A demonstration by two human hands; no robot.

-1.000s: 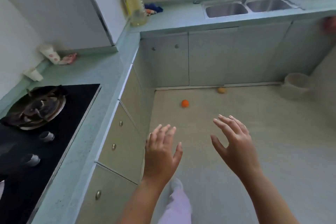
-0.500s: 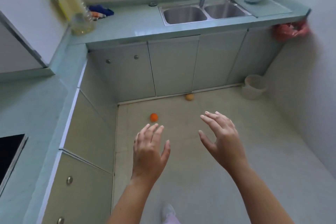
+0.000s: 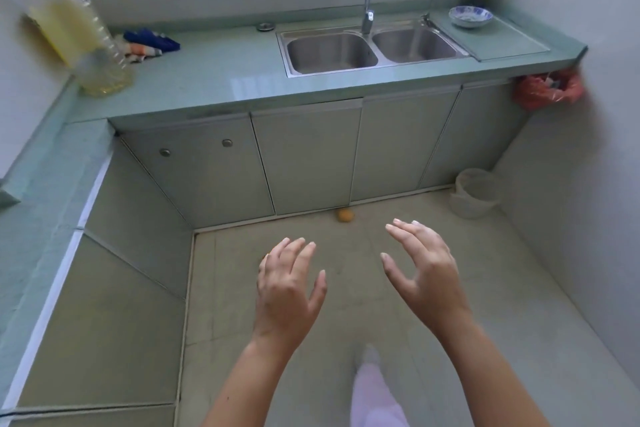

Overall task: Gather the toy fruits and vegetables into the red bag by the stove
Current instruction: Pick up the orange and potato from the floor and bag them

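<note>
A small yellow-orange toy fruit [image 3: 345,215] lies on the floor against the base of the sink cabinet. Only a sliver of a second, orange toy fruit [image 3: 265,256] shows at the edge of my left hand [image 3: 289,291], which covers the rest. My left hand hovers over the floor, fingers spread and empty. To its right, my right hand [image 3: 424,272] is also held out with fingers spread, holding nothing. A red plastic bag [image 3: 545,90] hangs at the far right end of the counter. The stove is out of view.
A double steel sink [image 3: 370,48] with a tap sits in the green counter [image 3: 207,80]. An oil bottle [image 3: 79,42] and a blue cloth [image 3: 150,42] stand at the left. A bowl [image 3: 470,15] rests by the sink. A white bucket [image 3: 476,192] stands on the floor at right.
The view has turned right, away from the stove, and closer to the sink cabinet. Both open hands have moved forward; the orange fruit is now mostly behind my left hand.
</note>
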